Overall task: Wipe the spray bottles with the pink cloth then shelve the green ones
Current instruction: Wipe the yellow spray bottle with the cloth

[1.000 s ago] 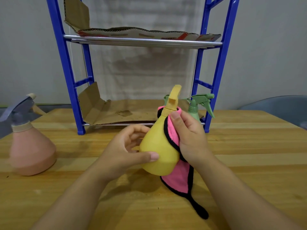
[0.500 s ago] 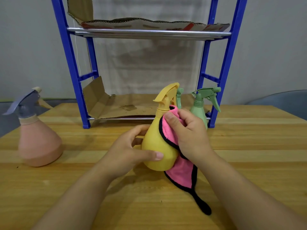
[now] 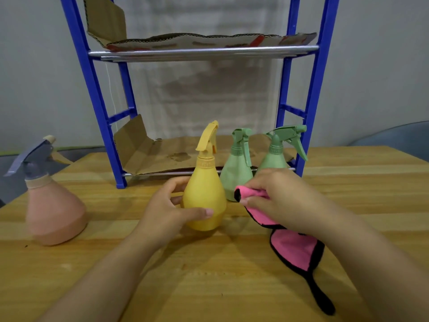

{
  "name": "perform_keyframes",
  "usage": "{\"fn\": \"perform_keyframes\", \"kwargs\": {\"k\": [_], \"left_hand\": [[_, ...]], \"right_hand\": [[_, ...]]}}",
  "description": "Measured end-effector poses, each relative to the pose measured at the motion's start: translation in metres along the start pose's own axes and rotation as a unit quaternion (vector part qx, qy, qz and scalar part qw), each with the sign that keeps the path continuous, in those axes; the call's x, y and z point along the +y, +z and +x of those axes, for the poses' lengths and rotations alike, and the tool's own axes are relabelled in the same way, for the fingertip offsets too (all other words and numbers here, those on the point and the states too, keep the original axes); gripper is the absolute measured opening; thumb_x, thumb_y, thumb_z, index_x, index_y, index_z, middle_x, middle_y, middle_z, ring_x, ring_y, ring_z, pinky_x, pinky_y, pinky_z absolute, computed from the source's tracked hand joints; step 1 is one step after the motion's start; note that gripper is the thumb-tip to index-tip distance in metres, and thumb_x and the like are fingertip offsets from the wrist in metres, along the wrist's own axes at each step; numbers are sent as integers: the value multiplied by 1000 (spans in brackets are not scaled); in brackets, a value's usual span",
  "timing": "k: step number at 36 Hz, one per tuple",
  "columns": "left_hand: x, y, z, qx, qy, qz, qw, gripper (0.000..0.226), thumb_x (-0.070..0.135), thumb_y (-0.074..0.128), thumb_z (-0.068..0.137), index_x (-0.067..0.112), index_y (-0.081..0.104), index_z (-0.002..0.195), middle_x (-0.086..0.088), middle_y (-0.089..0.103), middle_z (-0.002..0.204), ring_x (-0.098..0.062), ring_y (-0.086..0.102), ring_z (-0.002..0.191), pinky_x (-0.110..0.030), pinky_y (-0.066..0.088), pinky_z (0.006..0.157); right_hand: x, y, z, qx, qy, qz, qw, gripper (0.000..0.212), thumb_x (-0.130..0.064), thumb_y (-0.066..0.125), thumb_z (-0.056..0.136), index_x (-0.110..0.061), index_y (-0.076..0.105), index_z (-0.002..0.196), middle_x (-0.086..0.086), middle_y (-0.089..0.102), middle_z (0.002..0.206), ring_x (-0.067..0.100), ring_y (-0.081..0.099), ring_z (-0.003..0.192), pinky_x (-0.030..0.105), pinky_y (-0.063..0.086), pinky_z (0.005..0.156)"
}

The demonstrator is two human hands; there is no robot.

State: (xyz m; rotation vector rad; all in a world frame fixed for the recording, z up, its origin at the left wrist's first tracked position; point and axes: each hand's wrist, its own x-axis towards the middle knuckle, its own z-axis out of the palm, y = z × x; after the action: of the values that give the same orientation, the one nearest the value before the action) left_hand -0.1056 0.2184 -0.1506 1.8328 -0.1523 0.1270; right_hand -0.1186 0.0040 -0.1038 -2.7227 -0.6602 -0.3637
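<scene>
Yellow plastic is filling the left hand (image 3: 162,212), whose thumb and fingers are curling round the belly of the yellow bottle (image 3: 205,196) standing upright on the table (image 3: 209,275). The right hand (image 3: 278,201) is pinching the pink cloth (image 3: 290,247) just beside that bottle, not touching it. Two green bottles (image 3: 236,173) are standing just beyond the right fingertips; the holding hand should be steadying each base while the cloth is covering neck and trigger.
</scene>
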Motion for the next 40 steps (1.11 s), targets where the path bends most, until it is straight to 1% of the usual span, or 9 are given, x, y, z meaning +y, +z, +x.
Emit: {"fn": "perform_keyframes", "kwargs": {"k": [5,8,12,15,19,26,31,35,40], "left_hand": [[-4,4,10,13,-23,22,999,68,20,86,60,40,48,113,25,50,105,2,50,91,-18,43,60],[-9,4,18,35,-34,36,998,70,23,88,57,39,50,113,19,54,112,-9,53,101,-24,47,68],[-17,5,28,56,-39,52,996,73,22,90,55,35,50,115,17,55,112,-13,55,105,-28,51,73],[-20,8,36,73,-28,72,994,76,19,90,55,31,48,118,14,53,113,-13,52,107,-25,47,74],[-24,10,46,99,-16,93,991,79,23,91,54,28,44,118,11,51,117,-12,49,110,-28,43,86],[-27,14,62,138,2,135,981,75,25,89,57,22,49,121,10,51,115,-7,48,102,-17,38,72],[-33,14,68,133,0,141,981,81,30,89,58,24,46,128,10,50,120,-8,50,104,-23,40,78],[-34,10,66,112,-4,143,983,86,33,88,58,27,43,131,9,52,122,-16,55,108,-33,50,83],[-32,0,56,83,-4,172,982,86,33,87,60,25,43,133,5,51,129,-15,57,105,-29,49,82]], "right_hand": [[6,8,-3,10,3,-5,1000,30,-39,57,91,-13,63,76,-1,55,81,12,52,73,30,46,69],[10,14,-3,1,4,-4,1000,28,-41,55,91,-17,68,91,-6,55,86,9,53,78,32,48,74],[14,18,-4,-4,-5,2,1000,28,-42,53,91,-20,69,96,-9,54,87,8,53,78,32,48,75],[18,18,-4,4,-8,5,1000,27,-44,52,92,-24,68,100,-12,52,88,5,52,78,29,48,75],[21,22,-3,8,-1,14,1000,27,-47,52,90,-29,67,104,-13,53,91,4,53,81,30,50,75],[24,26,-3,-13,9,9,1000,28,-49,53,89,-27,67,98,-11,55,91,5,53,81,29,49,72],[21,30,-3,-34,15,2,999,28,-51,52,89,-27,65,95,-12,52,89,6,52,80,32,50,72],[13,33,0,-49,8,-1,999,27,-49,53,90,-24,63,89,-10,51,88,6,50,79,31,49,73],[7,33,2,-57,2,2,998,25,-49,53,91,-29,64,102,-13,50,93,5,50,84,25,46,76]]}}
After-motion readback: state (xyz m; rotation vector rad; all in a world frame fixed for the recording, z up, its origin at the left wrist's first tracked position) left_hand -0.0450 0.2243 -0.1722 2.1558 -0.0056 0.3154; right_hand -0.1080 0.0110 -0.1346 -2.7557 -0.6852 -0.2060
